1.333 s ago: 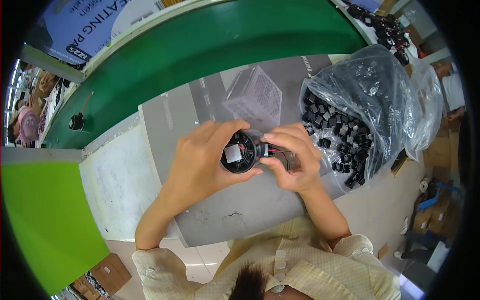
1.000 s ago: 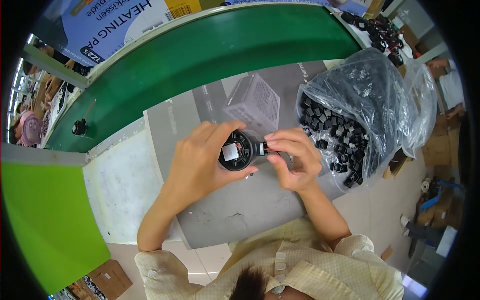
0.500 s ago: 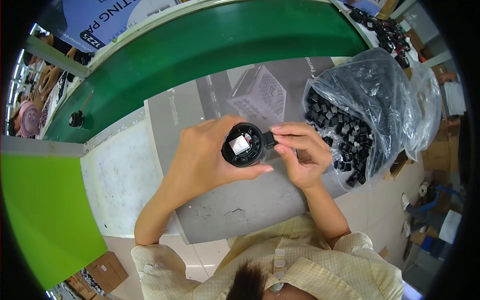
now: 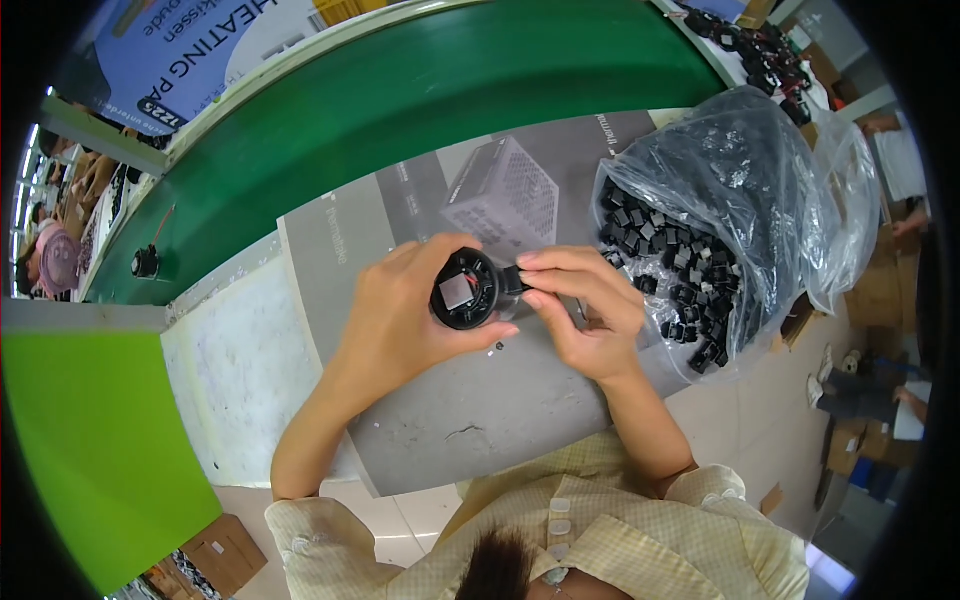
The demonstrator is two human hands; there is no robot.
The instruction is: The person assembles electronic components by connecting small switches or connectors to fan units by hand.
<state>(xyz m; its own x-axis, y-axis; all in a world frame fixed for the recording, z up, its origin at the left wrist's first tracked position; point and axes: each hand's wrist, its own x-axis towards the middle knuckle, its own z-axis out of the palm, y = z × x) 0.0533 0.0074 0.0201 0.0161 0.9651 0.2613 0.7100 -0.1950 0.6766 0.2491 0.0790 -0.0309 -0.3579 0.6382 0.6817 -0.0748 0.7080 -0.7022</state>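
Observation:
My left hand (image 4: 385, 315) is wrapped round a black round plastic housing (image 4: 486, 272), its open face turned up toward me. Inside the housing sit a pale square piece (image 4: 456, 292) and a bit of red wire. At the housing's right side, my right hand (image 4: 592, 315) pinches a small black plastic piece (image 4: 513, 280) between thumb and fingers, against the rim. Whether that piece is fixed to the housing I cannot tell. To the right of my right hand, a clear plastic bag (image 4: 735, 180) lies open with many small black plastic pieces (image 4: 685, 265) in it.
A grey printed cardboard sheet (image 4: 400, 440) lies under my hands, with tiny specks on it. Beyond runs a green surface (image 4: 400, 110) carrying a black part with a red wire (image 4: 146, 262). Black parts (image 4: 765, 60) are piled at the far right. Other people are in the background.
Both hands have shifted slightly left in the picture, with the housing and the black piece still held together. The whole view has shifted a little. Tiny specks now show on the sheet below the housing.

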